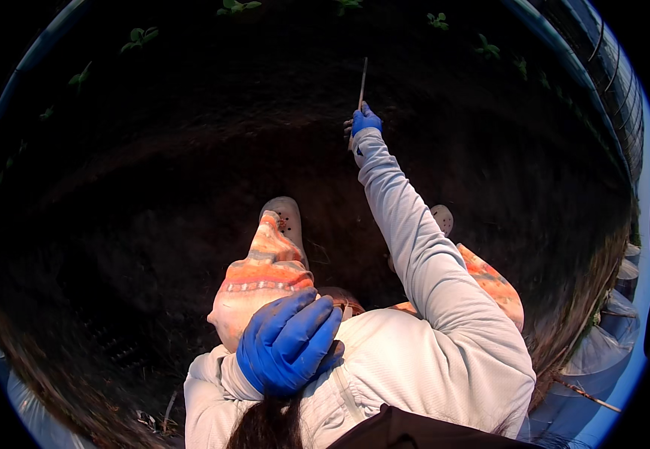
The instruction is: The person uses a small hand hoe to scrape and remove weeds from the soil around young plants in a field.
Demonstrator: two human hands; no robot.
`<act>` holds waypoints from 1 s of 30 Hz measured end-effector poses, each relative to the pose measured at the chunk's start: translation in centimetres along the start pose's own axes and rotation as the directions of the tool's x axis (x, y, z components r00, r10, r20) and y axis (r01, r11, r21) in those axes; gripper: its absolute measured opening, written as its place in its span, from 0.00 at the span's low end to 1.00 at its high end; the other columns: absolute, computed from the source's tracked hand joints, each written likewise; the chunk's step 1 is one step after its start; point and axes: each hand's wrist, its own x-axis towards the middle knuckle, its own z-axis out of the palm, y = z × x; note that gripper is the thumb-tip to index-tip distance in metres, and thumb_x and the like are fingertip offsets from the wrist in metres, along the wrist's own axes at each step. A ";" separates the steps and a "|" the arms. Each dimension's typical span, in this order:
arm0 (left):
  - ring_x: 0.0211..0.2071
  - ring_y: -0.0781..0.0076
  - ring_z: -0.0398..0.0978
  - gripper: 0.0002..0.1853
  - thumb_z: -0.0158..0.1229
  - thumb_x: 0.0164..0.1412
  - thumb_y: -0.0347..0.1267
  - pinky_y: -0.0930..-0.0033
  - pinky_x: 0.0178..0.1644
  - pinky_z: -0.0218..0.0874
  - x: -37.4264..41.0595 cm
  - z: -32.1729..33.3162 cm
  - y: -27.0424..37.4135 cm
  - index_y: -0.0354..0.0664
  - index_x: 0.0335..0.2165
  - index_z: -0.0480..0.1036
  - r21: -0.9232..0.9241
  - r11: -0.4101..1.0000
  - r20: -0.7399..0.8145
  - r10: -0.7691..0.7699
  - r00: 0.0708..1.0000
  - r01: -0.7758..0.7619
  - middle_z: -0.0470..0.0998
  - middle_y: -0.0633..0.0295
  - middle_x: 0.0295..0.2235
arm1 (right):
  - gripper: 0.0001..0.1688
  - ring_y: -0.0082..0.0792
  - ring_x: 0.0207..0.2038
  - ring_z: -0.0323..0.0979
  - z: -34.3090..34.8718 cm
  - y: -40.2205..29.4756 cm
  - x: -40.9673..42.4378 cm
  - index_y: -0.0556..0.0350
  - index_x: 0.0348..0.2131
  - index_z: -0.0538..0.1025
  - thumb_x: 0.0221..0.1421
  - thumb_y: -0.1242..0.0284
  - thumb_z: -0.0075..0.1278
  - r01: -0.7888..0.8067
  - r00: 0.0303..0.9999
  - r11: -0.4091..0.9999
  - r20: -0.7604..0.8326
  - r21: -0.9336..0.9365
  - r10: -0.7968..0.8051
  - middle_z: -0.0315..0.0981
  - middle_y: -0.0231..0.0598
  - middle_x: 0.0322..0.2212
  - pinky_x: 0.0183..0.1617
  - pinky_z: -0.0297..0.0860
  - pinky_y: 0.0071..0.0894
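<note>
My right hand [365, 120], in a blue glove with soiled fingertips, reaches far forward over dark soil [218, 146]. It grips a thin, pale stick [363, 81] whose free end points away from me. Close to my body, my left hand [290, 343], also gloved in blue, is drawn in by my chest and bent leg. Its fingers lie together and curl inward, so the palm is hidden and I cannot tell whether it holds anything. A brownish object [343, 299] shows partly just beyond its fingers, too covered to identify.
Small leafy seedlings, one of them a green plant [139, 38], stand in a curved-looking row ahead. Clear plastic sheeting [600, 348] and a ribbed greenhouse wall [611, 73] border the right. My pale clogs [288, 221] rest on the soil. A twig [586, 393] juts out at lower right.
</note>
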 end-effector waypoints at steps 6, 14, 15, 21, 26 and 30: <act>0.43 0.58 0.71 0.18 0.60 0.49 0.38 0.61 0.43 0.66 0.1 -0.5 0.0 0.45 0.40 0.72 0.003 1.000 0.018 -0.005 1.000 0.005 0.72 0.59 0.41 | 0.26 0.29 0.14 0.65 2.7 2.3 -5.1 0.34 0.56 0.59 0.59 0.72 0.38 -0.141 0.981 0.990 0.135 -0.016 0.142 0.68 0.38 0.18 0.18 0.66 0.32; 0.43 0.57 0.71 0.19 0.59 0.49 0.38 0.60 0.43 0.66 0.0 -0.5 -0.2 0.43 0.41 0.71 -0.034 0.999 0.029 0.020 0.999 -0.019 0.72 0.57 0.41 | 0.24 0.22 0.14 0.63 3.8 6.0 -13.3 0.39 0.56 0.60 0.60 0.71 0.39 -0.105 0.975 0.990 0.185 -0.091 0.120 0.68 0.34 0.18 0.17 0.65 0.24; 0.43 0.57 0.71 0.19 0.59 0.49 0.38 0.60 0.43 0.65 -0.1 -0.4 -0.2 0.43 0.41 0.71 -0.041 0.999 0.024 0.021 0.999 -0.020 0.72 0.57 0.41 | 0.25 0.21 0.14 0.63 3.3 7.0 -13.7 0.38 0.57 0.59 0.59 0.70 0.39 -0.058 0.974 0.987 0.209 -0.149 0.089 0.67 0.32 0.17 0.17 0.65 0.23; 0.43 0.55 0.71 0.20 0.60 0.49 0.38 0.58 0.45 0.64 -0.6 -0.2 -0.5 0.44 0.41 0.70 -0.051 0.998 0.016 0.040 0.999 -0.039 0.71 0.56 0.42 | 0.26 0.15 0.15 0.58 0.9 7.8 -18.8 0.34 0.56 0.60 0.59 0.72 0.41 0.065 0.965 0.968 0.264 -0.243 0.001 0.61 0.26 0.16 0.16 0.62 0.17; 0.43 0.57 0.71 0.19 0.59 0.50 0.38 0.59 0.43 0.65 -0.6 -0.1 -0.9 0.44 0.41 0.71 -0.071 0.996 0.006 0.047 0.999 -0.047 0.71 0.56 0.42 | 0.26 0.14 0.14 0.57 0.0 6.9 -16.9 0.33 0.56 0.60 0.59 0.71 0.41 0.191 0.958 0.954 0.256 -0.231 -0.130 0.64 0.27 0.17 0.17 0.62 0.16; 0.43 0.58 0.71 0.18 0.58 0.51 0.38 0.60 0.43 0.66 -0.7 -0.1 -1.0 0.44 0.41 0.71 -0.065 0.997 -0.005 0.042 0.999 -0.043 0.71 0.57 0.42 | 0.25 0.18 0.15 0.61 2.9 3.5 -9.9 0.42 0.56 0.60 0.59 0.74 0.40 0.155 0.979 0.980 0.150 -0.124 -0.136 0.65 0.32 0.19 0.16 0.63 0.19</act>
